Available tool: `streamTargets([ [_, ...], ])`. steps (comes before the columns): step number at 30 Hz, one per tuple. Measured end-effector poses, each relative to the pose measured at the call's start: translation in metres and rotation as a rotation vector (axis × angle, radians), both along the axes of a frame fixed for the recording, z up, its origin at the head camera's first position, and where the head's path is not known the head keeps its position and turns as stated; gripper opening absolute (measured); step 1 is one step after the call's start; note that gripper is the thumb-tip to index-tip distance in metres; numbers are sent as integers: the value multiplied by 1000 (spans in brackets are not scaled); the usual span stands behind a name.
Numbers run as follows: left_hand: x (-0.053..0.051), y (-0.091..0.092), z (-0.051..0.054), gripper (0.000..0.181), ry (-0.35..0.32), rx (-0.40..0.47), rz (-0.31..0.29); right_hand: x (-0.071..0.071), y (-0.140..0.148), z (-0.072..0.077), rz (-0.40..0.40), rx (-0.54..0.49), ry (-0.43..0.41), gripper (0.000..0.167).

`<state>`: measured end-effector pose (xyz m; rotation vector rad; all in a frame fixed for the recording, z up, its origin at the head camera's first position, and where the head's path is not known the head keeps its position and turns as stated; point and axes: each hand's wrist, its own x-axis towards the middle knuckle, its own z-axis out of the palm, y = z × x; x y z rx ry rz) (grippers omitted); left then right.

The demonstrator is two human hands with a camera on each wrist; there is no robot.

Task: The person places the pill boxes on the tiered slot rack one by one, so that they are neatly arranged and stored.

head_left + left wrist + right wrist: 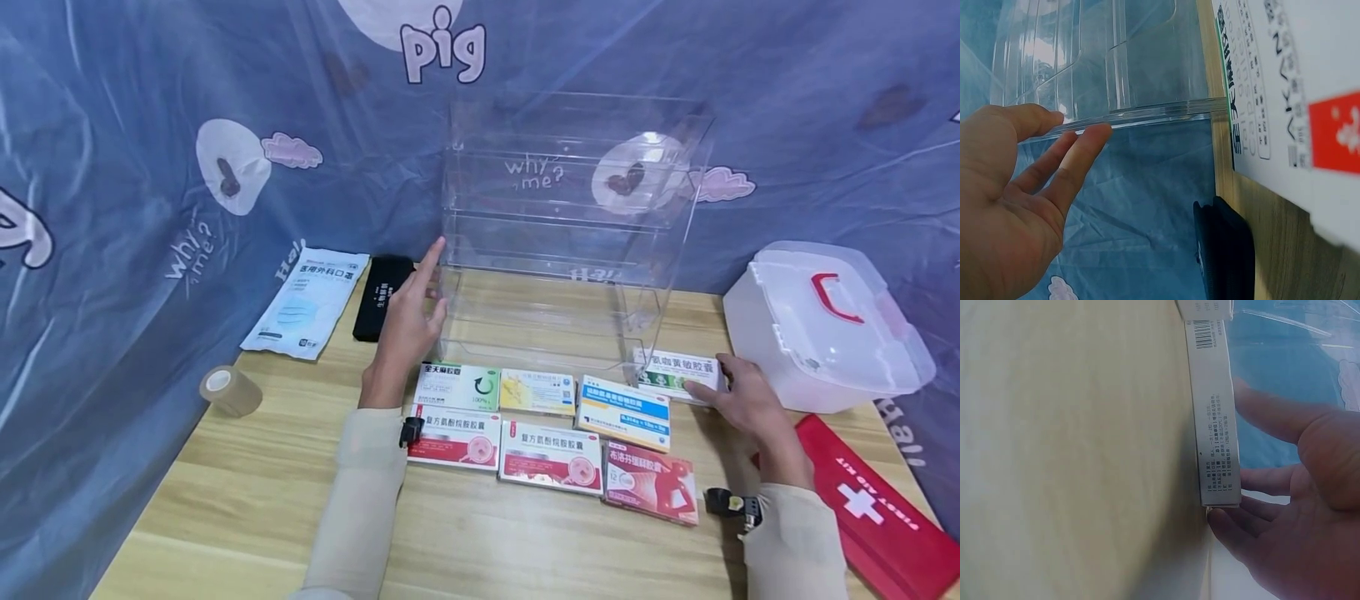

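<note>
Head: lidded bin (776, 346), red pouch (873, 508) crowd right hand (752, 400).

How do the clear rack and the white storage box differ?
The rack is clear, while the storage box is cloudy white. The rack has open tiers; the storage box has its lid on. The storage box has a red handle; the rack shows none. Both stand on the table.

clear tiered rack (558, 212) | upright | white-green box (666, 373) | gripped, label up, by rack's front-right corner
</note>
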<state>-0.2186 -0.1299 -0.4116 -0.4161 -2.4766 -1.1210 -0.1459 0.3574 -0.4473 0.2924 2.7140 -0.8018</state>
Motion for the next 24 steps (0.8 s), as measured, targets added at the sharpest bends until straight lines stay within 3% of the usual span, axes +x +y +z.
streamTargets([
  [24,1,1,1,91,-12,-8,18,0,-4,0,-81,-75,-2,105],
])
